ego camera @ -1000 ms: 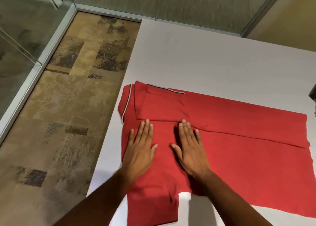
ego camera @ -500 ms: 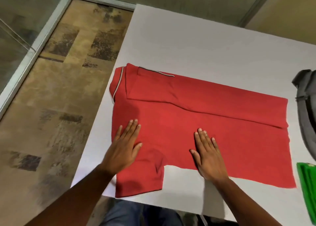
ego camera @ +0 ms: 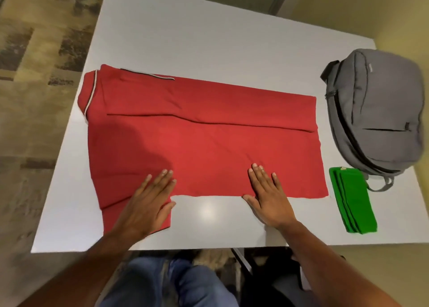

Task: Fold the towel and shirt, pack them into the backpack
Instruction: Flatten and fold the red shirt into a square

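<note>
Shirt (ego camera: 204,130) under left hand (ego camera: 148,204) and right hand (ego camera: 269,197), both spread flat, palms down along its near edge

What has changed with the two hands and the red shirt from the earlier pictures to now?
Both hands slid flat over the red shirt toward the person, from its middle fold to its near edge, and spread apart: the left hand now lies on the near sleeve, the right hand on the near hem. Nothing was gripped or released. The shirt kept its half-folded shape on the table.
</note>
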### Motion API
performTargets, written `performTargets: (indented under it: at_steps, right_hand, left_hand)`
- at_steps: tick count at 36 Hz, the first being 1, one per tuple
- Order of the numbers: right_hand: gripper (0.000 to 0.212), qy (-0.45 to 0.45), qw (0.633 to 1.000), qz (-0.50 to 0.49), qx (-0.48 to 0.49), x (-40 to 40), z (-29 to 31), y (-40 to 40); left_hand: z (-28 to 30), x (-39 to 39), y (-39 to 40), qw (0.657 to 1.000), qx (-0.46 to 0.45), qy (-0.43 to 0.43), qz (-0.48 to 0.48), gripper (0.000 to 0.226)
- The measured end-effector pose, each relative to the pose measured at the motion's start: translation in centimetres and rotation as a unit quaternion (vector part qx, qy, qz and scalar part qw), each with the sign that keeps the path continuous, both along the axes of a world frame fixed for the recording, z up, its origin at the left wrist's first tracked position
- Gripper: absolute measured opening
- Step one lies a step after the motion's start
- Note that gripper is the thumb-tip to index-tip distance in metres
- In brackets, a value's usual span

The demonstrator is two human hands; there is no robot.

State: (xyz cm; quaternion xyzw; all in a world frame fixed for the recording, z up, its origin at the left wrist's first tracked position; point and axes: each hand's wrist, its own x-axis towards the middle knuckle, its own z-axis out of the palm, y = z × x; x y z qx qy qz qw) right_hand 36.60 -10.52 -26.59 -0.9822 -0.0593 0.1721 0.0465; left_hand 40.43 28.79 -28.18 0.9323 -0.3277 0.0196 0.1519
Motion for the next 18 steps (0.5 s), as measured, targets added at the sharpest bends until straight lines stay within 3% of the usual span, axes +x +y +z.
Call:
performTargets:
  at_steps: [7, 15, 18]
  right_hand:
    - [0.066, -0.005, 0.996, -0.074, -0.054, -3.3, 0.8, -6.0]
    - [0.067, -0.031, 0.974, -0.192, -0.119, -5.0, 1.3, -10.3]
    - [0.057, -0.050, 0.969, -0.208, -0.123, -4.6, 1.3, -10.7]
  left_hand:
    - [-0.1, -0.4, -2.3, 0.998, -0.049, -0.007, 0.027, 0.046]
    - [-0.5, -0.7, -2.0, 0.999, -0.012, -0.012, 0.042, 0.045]
    - [0.1, -0.6, -2.4, 0.997, 0.003, -0.004, 0.073, 0.044]
